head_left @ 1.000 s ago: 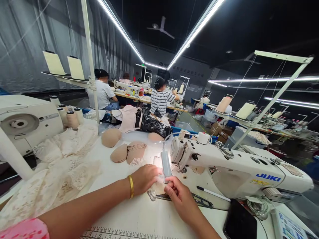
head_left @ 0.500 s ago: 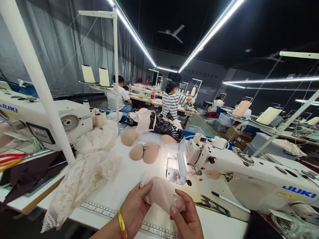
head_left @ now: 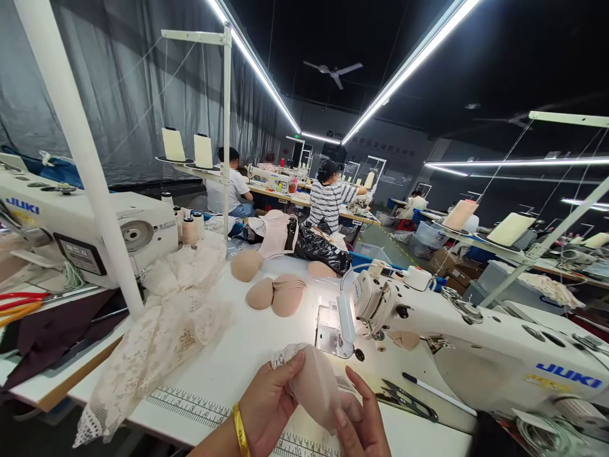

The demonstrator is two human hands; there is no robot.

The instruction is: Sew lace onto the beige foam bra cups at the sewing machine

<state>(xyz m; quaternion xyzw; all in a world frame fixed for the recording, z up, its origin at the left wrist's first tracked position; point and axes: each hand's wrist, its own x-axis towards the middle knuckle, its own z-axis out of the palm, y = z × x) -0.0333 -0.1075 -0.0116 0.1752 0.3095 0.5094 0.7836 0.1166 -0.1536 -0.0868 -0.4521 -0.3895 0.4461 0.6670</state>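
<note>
Between my hands, over the front of the white sewing table, is a beige bra cup [head_left: 314, 386] with sheer fabric on it and a white lace edge [head_left: 284, 354] at its upper left. My left hand [head_left: 270, 401] grips the cup's left side, thumb on top, a gold bangle at the wrist. At the lower right edge, my right hand [head_left: 360, 422] pinches the cup with its thumb, and its index finger is raised; other fingers are partly hidden. Just beyond sits the lit needle plate [head_left: 333, 343] of a sewing machine [head_left: 457, 330].
Several beige cups [head_left: 288, 295] lie behind. White lace fabric [head_left: 157, 349] spreads at the left. A printed ruler [head_left: 190, 406] runs along the front edge. Thread snips [head_left: 409, 401] and a white pen [head_left: 440, 395] rest at the right. Co-workers sit farther back.
The cup has turned in my hands, so its rounded side now shows more clearly and stands more upright. Both hands have shifted slightly to the right.
</note>
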